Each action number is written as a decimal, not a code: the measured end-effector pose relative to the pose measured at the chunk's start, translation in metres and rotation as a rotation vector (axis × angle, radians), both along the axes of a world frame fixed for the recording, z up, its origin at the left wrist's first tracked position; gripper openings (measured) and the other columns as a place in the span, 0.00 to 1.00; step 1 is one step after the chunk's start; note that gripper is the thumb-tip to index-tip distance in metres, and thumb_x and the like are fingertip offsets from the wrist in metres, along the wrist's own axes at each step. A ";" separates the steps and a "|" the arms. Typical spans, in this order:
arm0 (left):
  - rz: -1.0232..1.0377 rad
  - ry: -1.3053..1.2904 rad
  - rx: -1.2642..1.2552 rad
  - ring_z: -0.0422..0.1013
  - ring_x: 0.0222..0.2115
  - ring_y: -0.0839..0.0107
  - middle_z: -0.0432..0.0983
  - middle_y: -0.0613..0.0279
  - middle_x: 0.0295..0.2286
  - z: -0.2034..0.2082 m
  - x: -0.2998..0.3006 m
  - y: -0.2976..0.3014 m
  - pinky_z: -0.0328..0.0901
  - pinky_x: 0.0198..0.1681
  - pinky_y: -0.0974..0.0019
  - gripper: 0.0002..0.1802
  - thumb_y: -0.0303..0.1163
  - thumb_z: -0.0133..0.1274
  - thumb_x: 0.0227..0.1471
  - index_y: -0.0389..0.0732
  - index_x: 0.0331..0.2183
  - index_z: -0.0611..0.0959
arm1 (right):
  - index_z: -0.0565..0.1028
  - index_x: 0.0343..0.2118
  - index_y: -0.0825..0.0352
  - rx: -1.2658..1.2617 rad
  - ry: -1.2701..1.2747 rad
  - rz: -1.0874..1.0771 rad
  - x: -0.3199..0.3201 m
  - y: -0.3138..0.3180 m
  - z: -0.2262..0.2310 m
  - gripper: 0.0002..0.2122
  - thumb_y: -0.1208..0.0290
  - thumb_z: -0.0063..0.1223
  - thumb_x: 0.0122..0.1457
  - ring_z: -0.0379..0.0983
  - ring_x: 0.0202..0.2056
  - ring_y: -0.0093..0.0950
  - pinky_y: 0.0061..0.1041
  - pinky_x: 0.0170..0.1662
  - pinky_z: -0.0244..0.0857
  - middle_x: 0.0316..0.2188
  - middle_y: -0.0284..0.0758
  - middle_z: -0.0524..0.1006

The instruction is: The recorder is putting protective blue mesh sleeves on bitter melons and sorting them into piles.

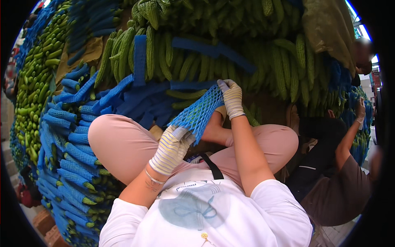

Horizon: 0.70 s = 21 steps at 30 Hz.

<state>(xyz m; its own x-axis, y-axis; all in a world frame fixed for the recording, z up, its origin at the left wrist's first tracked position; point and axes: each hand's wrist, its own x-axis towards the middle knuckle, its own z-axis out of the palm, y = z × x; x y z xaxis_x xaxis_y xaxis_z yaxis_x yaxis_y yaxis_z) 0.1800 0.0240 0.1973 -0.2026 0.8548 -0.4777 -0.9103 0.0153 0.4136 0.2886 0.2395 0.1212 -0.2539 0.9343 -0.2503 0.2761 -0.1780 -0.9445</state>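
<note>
A blue foam net sleeve (pixel 200 108) is stretched slantwise between my two gloved hands, its diamond mesh pulled wide. My left hand (pixel 172 149), in a striped knit glove, grips the lower end over my lap. At the upper end, the fingers of my right hand (pixel 231 98) are closed on the net's edge. Green shows through the mesh; I cannot tell whether anything is inside. Just beyond lie long, bumpy green gourds (pixel 181 94) and a pile of flat blue net sleeves (pixel 144 101).
Gourds in blue sleeves (pixel 74 164) are stacked along my left. A heap of bare gourds (pixel 284 70) rises in front. Brown sheeting (pixel 329 31) covers the far right. A co-worker in a dark shirt (pixel 337 193) sits close on my right, a gloved hand (pixel 360 109) at another stack.
</note>
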 end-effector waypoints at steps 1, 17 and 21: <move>0.004 -0.002 -0.002 0.69 0.43 0.67 0.71 0.56 0.42 0.010 -0.001 -0.002 0.67 0.46 0.66 0.18 0.24 0.47 0.52 0.36 0.47 0.70 | 0.75 0.27 0.70 -0.002 -0.002 0.004 0.006 0.001 -0.006 0.11 0.65 0.55 0.54 0.62 0.19 0.15 0.17 0.25 0.59 0.17 0.27 0.70; 0.004 0.554 -0.053 0.71 0.37 0.71 0.74 0.61 0.35 0.054 -0.033 0.002 0.64 0.45 0.68 0.17 0.37 0.52 0.52 0.36 0.41 0.75 | 0.66 0.48 0.68 -0.355 0.569 0.425 -0.004 -0.106 0.091 0.24 0.57 0.54 0.53 0.70 0.32 0.21 0.20 0.37 0.66 0.36 0.32 0.72; 0.266 0.364 -0.010 0.73 0.32 0.70 0.73 0.62 0.30 0.081 -0.056 -0.017 0.71 0.36 0.68 0.18 0.41 0.56 0.49 0.38 0.38 0.74 | 0.63 0.52 0.73 -0.445 0.725 0.847 -0.020 -0.086 0.096 0.27 0.55 0.46 0.59 0.73 0.33 0.25 0.20 0.36 0.66 0.36 0.39 0.75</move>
